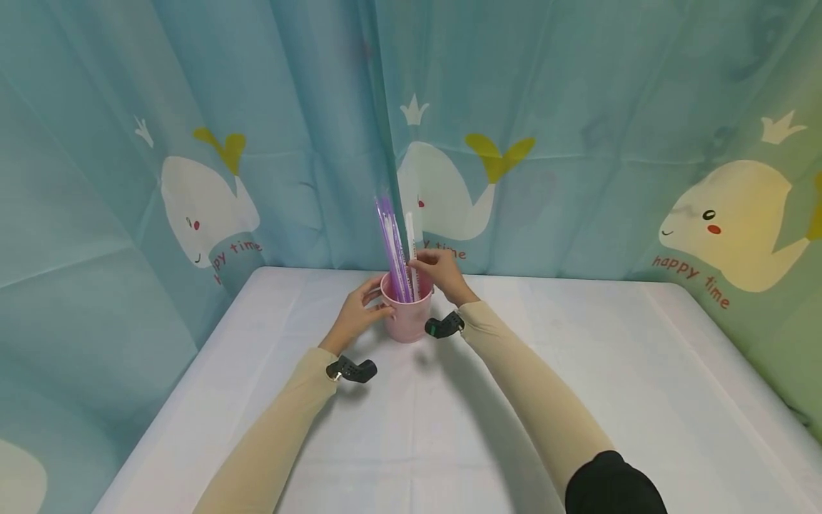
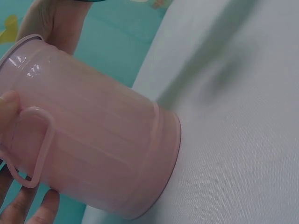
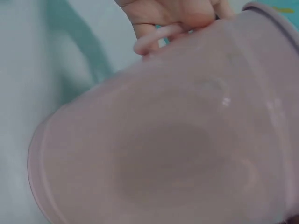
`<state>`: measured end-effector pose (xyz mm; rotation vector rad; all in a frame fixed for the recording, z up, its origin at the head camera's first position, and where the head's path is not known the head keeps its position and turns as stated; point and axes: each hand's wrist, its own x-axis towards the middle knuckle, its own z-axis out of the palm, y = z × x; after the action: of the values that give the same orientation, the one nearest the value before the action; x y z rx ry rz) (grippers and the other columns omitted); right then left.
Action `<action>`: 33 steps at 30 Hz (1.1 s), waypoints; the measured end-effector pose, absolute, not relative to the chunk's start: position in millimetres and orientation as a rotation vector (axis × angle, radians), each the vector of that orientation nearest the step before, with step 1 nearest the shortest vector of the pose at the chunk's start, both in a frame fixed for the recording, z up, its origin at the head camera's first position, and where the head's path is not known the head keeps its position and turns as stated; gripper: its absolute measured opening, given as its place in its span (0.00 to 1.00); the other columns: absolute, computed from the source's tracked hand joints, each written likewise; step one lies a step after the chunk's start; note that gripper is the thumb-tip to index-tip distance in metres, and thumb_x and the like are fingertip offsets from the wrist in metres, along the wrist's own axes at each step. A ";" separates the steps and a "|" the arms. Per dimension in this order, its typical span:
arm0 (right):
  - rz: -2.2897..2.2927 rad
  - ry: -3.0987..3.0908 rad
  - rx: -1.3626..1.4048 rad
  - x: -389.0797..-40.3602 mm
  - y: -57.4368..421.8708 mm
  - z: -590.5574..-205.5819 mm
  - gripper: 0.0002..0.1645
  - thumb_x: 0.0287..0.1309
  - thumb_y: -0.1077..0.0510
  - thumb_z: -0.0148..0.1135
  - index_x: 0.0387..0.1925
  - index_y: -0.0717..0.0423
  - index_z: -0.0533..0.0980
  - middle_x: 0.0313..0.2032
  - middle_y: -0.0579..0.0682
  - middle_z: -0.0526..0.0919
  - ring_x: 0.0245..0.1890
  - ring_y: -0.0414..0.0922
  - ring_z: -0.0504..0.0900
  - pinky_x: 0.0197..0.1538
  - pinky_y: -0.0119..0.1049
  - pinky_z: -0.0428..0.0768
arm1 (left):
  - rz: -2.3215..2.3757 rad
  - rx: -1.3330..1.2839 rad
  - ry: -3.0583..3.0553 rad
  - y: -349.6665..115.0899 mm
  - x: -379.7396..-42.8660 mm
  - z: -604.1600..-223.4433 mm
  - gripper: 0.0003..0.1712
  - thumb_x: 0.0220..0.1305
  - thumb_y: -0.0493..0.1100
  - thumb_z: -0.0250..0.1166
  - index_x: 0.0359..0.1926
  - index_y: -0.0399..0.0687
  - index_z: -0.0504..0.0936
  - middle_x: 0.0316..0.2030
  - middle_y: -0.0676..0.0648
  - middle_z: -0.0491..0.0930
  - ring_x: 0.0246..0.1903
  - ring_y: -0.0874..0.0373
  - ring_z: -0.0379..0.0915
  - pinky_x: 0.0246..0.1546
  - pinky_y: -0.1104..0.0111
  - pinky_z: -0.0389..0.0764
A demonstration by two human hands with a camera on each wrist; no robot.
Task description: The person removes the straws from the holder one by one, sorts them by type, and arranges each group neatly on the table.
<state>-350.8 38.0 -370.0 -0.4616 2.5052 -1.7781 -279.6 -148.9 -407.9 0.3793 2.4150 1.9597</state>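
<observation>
A pink bucket stands upright on the table, small loop handles on its side. My left hand holds it at its left side, thumb in front and fingers around behind; the left wrist view shows the thumb close by a loop handle. Inside the bucket lean slim purple sticks in clear wrap and a slim white stick with dark print. Over the right rim, my right hand pinches the white stick between thumb and fingertips. The bucket's wall hides the sticks' lower ends.
A white cloth covers the table, whose back edge lies just behind the bucket. Blue-green curtains printed with whales hang at the back and sides. Each wrist carries a small black camera mount.
</observation>
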 end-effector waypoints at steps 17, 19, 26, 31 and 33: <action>-1.894 2.517 -0.510 -347.0 58.2 -336.4 0.18 0.61 0.58 0.59 0.48 0.68 0.78 0.45 0.66 0.82 0.45 0.55 0.82 0.55 0.42 0.82 | 1.926 0.402 2.450 -147.4 -275.3 -404.4 0.40 0.56 0.31 0.65 0.68 0.38 0.59 0.68 0.36 0.60 0.67 0.40 0.59 0.66 0.54 0.67; -1.915 2.533 -0.517 -346.2 60.3 -329.8 0.17 0.60 0.59 0.59 0.47 0.68 0.78 0.44 0.65 0.82 0.42 0.52 0.83 0.54 0.42 0.83 | 1.921 0.395 2.458 -147.4 -275.4 -404.4 0.40 0.55 0.31 0.65 0.68 0.38 0.60 0.68 0.36 0.60 0.67 0.40 0.59 0.66 0.54 0.68; -1.931 2.627 -0.574 -340.4 68.1 -303.8 0.16 0.59 0.58 0.61 0.45 0.67 0.80 0.42 0.65 0.83 0.31 0.33 0.79 0.50 0.38 0.85 | 1.931 0.384 2.460 -148.6 -277.5 -406.0 0.41 0.55 0.31 0.66 0.68 0.38 0.60 0.68 0.37 0.61 0.67 0.41 0.59 0.66 0.54 0.68; -1.949 2.644 -0.625 -333.1 75.3 -284.2 0.17 0.59 0.60 0.61 0.46 0.68 0.79 0.44 0.66 0.82 0.31 0.31 0.79 0.51 0.35 0.83 | 1.939 0.396 2.455 -149.4 -278.7 -408.1 0.41 0.55 0.31 0.66 0.68 0.37 0.59 0.68 0.36 0.60 0.66 0.40 0.59 0.66 0.54 0.68; -1.953 2.647 -0.659 -330.3 79.1 -277.1 0.17 0.59 0.60 0.60 0.47 0.68 0.78 0.45 0.65 0.82 0.32 0.31 0.79 0.52 0.34 0.83 | 1.945 0.387 2.445 -149.3 -278.8 -408.6 0.41 0.55 0.31 0.66 0.68 0.38 0.59 0.68 0.37 0.60 0.67 0.41 0.59 0.66 0.54 0.68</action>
<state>-330.3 79.1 -277.1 -0.6591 2.6466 -1.9531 -278.8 -149.3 -408.6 0.3869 2.4448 1.9445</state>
